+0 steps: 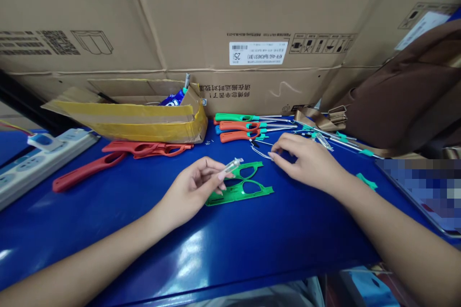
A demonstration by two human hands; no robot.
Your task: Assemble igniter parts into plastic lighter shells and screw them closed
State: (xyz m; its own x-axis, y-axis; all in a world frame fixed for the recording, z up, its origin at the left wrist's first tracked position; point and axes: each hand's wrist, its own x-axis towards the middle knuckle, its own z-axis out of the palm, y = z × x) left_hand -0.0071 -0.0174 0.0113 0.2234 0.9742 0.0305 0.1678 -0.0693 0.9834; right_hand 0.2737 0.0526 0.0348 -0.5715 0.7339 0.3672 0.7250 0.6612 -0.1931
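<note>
My left hand point(192, 184) is closed around a small clear plastic tube point(230, 167) with a fitting at its tip, held between thumb and fingers. Partly behind that hand lie two green lighter handle halves point(240, 191), open side up on the blue table. To the right, my right hand point(306, 160) pinches a thin white wire point(261, 152) at its end, thumb and index finger together. A small black piece point(254, 144) sits where the wire begins. Assembled stick lighters, one green point(234, 117) and two orange point(237, 136), lie just beyond.
Red handle shells point(90, 171) lie at left beside a power strip point(46, 163). A yellow-taped cardboard tray point(144, 122) stands behind them. Metal rods with teal parts point(338, 139) are at right, near a brown bag point(399, 86) and a tablet-like device point(406, 196). A large carton point(194, 24) forms the back.
</note>
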